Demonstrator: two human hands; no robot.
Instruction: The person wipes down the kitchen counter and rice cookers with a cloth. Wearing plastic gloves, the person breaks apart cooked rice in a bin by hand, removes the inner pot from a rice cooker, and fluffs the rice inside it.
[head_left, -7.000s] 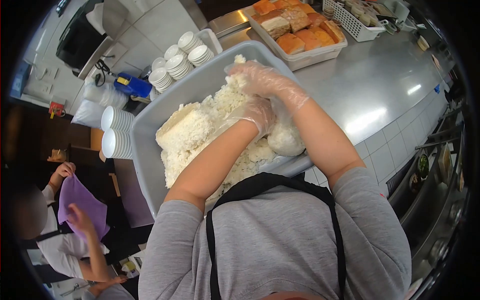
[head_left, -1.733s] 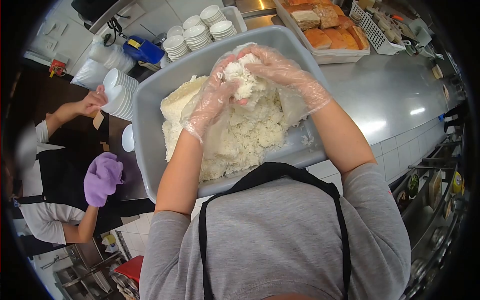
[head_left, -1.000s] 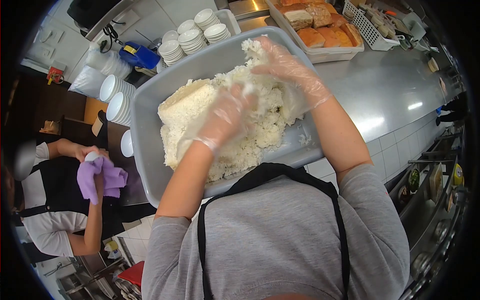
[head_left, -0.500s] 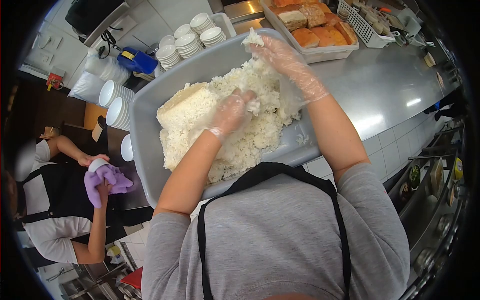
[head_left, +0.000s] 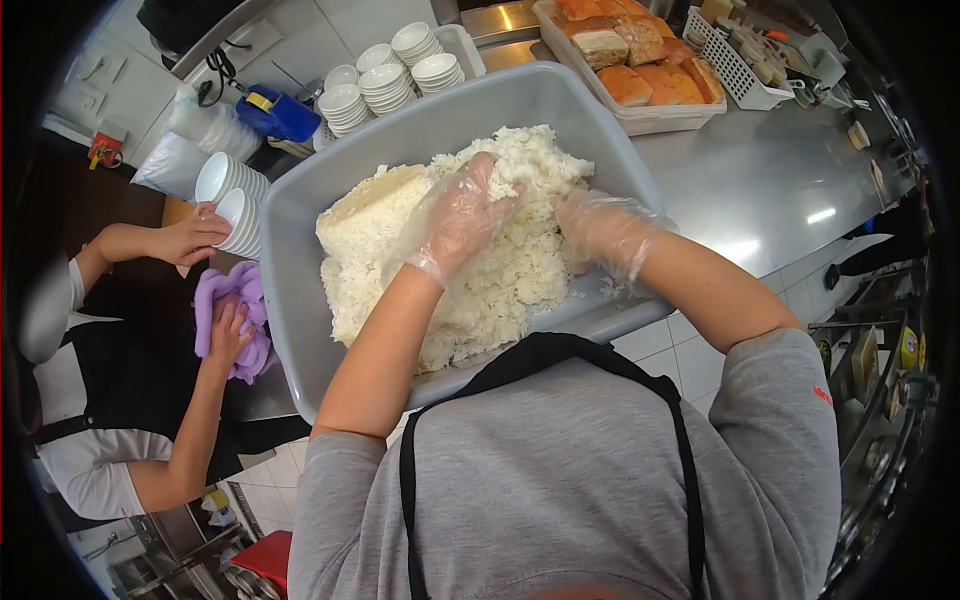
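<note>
A large grey tub (head_left: 300, 370) in front of me holds a heap of white rice (head_left: 480, 305), with a block-shaped mass at its left. My left hand (head_left: 462, 218), in a clear plastic glove, rests in the upper middle of the rice, its fingers curled around some grains. At the heap's right edge is my right hand (head_left: 602, 232), also gloved, pressed against the rice; its fingertips are partly hidden, and whether it holds any cannot be made out.
Stacked small white dishes (head_left: 385, 85) stand behind the tub, beside a container of browned bread-like pieces (head_left: 640, 55). At left, a co-worker's hands touch white bowls (head_left: 237, 215) and a purple cloth (head_left: 240, 320). A white basket (head_left: 735, 75) sits back right.
My right hand has come down from the tub's far rim to the rice's right side. My left hand has barely shifted. The co-worker's one hand has moved up to the bowls, the cloth lower.
</note>
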